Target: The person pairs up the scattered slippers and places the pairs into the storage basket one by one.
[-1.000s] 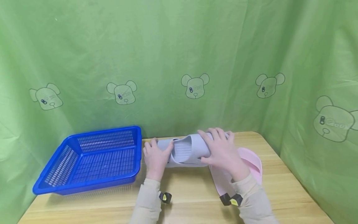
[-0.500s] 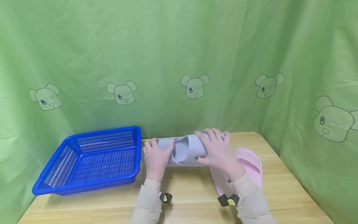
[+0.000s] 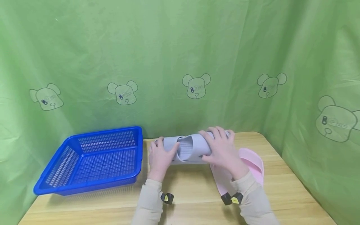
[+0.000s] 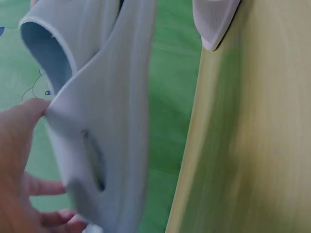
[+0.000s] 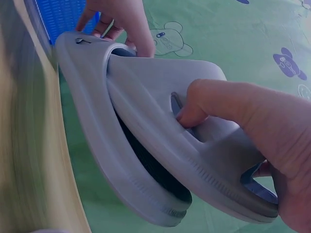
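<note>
A pair of grey slippers (image 3: 200,147) is raised above the back of the table, lying crosswise, one partly tucked into the other. My left hand (image 3: 160,159) grips the left end, its thumb at the edge of the strap opening. At the other end my right hand (image 3: 223,153) holds the pair, fingers over the top and thumb on the near side. The right wrist view shows two soles, a lower slipper (image 5: 92,131) and an upper one (image 5: 150,97), with a gap between them. Beneath my right arm lies a pink slipper (image 3: 254,167), partly hidden.
A blue mesh basket (image 3: 105,184) stands on the left of the wooden table (image 3: 191,193), close to my left hand. A green curtain (image 3: 160,56) with bear-head prints hangs behind the table and along its sides.
The grey slippers dipped slightly left, then came up and to the right, with both hands still on them. My left hand has moved a little right. Basket and pink slipper have stayed put.
</note>
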`<state>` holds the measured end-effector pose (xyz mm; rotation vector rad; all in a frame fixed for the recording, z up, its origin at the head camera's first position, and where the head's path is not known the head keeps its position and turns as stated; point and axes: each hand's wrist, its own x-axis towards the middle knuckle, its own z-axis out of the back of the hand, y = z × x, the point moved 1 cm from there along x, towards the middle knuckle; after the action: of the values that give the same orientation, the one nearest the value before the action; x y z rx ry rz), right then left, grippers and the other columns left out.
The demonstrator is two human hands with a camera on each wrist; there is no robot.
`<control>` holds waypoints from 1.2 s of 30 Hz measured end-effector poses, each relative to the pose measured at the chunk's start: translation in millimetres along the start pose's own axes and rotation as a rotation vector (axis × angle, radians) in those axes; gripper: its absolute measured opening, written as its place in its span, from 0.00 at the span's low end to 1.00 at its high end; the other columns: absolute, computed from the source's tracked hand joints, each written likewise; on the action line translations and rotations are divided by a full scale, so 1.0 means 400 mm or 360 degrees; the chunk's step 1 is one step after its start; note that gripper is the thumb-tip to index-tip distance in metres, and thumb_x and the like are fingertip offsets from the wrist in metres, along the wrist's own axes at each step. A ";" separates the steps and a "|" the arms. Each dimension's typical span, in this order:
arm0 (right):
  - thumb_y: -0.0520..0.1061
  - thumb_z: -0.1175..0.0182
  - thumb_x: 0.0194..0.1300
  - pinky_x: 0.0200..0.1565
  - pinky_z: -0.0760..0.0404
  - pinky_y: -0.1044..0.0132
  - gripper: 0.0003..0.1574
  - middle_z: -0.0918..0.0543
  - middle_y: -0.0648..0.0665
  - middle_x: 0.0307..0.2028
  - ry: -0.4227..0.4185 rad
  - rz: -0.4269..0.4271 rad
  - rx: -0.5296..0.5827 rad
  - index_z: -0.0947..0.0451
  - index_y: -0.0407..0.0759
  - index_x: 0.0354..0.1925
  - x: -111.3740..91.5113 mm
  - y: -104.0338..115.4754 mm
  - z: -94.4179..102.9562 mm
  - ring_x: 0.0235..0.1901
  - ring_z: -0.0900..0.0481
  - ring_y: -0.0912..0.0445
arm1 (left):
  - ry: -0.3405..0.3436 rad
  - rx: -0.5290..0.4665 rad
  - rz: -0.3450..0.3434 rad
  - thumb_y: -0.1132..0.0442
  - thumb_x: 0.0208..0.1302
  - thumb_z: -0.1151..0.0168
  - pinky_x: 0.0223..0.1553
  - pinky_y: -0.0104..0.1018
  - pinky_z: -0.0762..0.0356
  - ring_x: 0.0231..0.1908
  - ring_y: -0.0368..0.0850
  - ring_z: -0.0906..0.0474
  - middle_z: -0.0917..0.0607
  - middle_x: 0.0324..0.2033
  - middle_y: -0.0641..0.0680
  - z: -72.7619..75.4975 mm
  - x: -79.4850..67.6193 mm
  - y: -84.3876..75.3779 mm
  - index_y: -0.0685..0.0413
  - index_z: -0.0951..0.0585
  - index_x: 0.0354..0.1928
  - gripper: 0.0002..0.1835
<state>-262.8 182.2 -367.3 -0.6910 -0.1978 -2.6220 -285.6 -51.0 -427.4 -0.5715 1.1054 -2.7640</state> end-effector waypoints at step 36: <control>0.47 0.23 0.28 0.65 0.59 0.29 0.55 0.31 0.36 0.59 -0.0061 0.0014 0.0322 0.29 0.50 0.61 -0.027 -0.101 0.077 0.62 0.41 0.37 | 0.0447 0.0171 -0.0684 0.52 0.29 0.15 0.64 0.61 0.34 0.68 0.62 0.45 0.44 0.71 0.62 -0.006 0.006 0.028 0.31 0.50 0.75 0.70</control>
<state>-258.2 230.0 -347.4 -0.6696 -0.4633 -2.5365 -289.1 -57.9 -436.0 -0.4627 0.9654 -3.3375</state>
